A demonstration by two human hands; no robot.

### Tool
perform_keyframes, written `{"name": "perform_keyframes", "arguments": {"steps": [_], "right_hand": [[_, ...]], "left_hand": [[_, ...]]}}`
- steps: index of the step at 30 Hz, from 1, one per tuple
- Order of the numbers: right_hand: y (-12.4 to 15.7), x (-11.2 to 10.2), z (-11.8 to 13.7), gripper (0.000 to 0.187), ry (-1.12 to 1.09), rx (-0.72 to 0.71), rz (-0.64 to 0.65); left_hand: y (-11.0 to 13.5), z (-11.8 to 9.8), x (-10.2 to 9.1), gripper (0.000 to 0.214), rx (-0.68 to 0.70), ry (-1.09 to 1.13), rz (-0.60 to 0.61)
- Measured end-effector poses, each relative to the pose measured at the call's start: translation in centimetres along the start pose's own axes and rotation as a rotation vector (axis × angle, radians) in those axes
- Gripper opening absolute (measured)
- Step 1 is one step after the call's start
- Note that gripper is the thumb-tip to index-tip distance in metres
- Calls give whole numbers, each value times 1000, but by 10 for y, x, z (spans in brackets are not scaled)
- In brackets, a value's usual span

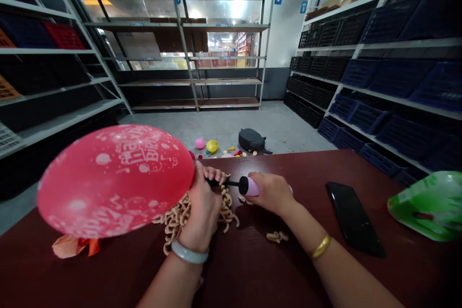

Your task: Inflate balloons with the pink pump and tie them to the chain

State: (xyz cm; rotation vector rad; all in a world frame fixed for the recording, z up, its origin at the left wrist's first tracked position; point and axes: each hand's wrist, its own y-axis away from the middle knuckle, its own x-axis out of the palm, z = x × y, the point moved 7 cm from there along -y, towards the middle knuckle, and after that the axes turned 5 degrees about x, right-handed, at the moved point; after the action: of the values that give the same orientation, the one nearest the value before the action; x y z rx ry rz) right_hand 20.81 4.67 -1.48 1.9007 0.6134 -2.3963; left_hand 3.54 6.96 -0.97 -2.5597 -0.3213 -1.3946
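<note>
A red balloon (119, 178) with white printed lettering is blown up large at the left, its neck end at my left hand (205, 197). That hand is closed around the balloon's neck and the black nozzle end of a hand pump. My right hand (270, 190) grips the pump's pale purple body (253, 186), and a dark rod (233, 183) shows between the two hands. Beneath my left hand lies a heap of curled, tan snack pieces (180, 216). A few more pieces (277, 236) rest near my right forearm. How the balloon's neck sits on the nozzle is hidden by my fingers.
The dark red table (249, 269) also bears a black phone (353, 216), a green bag (429, 204) and limp orange balloons (74, 245). On the floor beyond are a yellow balloon (212, 146), a pink balloon (199, 143) and a grey backpack (251, 139). Shelves (195, 94) stand around.
</note>
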Motion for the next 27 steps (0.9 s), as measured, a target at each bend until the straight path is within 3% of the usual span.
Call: {"name": "perform_keyframes", "arguments": {"steps": [5,8,15,20,24,27], "right_hand": [[-4,-4,-18,37,55,13,-14],[-4,-9,-23,36,77,18,-32],[2,-9,-5,42,89,12,-30],[7,-7,13,35,27,13,-34],[7,-5,13,32,2,4,-4],[4,0,8,32,2,3,27]], "left_hand": [[-29,-53,-14,42,120,40,12],[-30,-60,-14,42,141,70,37],[-5,-12,-3,44,63,44,9],[17,27,7,44,-29,23,19],[24,39,6,45,-42,5,-2],[17,35,0,46,-45,7,-23]]}}
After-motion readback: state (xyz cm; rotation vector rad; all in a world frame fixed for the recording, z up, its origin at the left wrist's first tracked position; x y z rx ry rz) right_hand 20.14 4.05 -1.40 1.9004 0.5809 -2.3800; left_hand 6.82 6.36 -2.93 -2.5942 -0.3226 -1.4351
